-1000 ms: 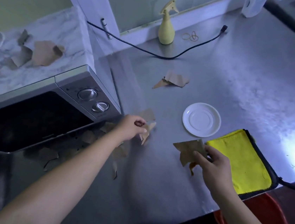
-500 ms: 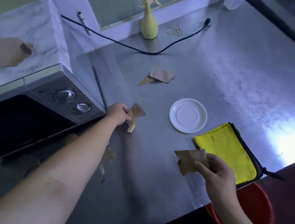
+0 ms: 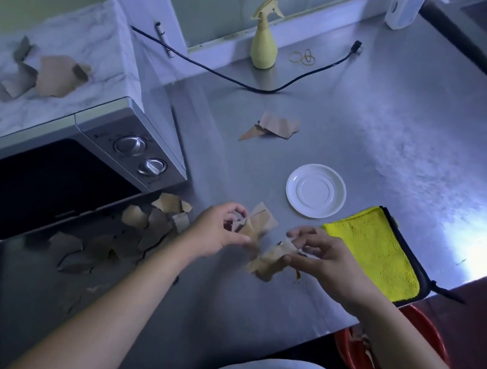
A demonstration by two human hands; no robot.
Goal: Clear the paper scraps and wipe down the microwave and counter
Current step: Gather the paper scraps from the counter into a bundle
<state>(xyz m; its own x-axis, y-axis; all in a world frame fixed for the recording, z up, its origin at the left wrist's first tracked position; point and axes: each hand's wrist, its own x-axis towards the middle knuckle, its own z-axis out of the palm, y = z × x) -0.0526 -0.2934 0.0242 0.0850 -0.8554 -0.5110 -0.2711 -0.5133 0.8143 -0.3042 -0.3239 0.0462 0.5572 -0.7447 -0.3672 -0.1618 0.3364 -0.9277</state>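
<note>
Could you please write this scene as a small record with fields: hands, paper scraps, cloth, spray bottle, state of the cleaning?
left hand: pinches a brown paper scrap above the counter
right hand: holds a second scrap, close to the first
loose scraps: heap before the microwave; torn pieces on the marbled top; lone piece mid-counter
yellow cloth: lies flat at the counter edge, untouched
spray bottle: upright by the back wall
wiping: apparently not begun

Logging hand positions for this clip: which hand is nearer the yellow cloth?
Right. The right hand holds paper scraps just left of the yellow cloth; the left hand, holding another scrap, is farther left, nearer the microwave.
</note>
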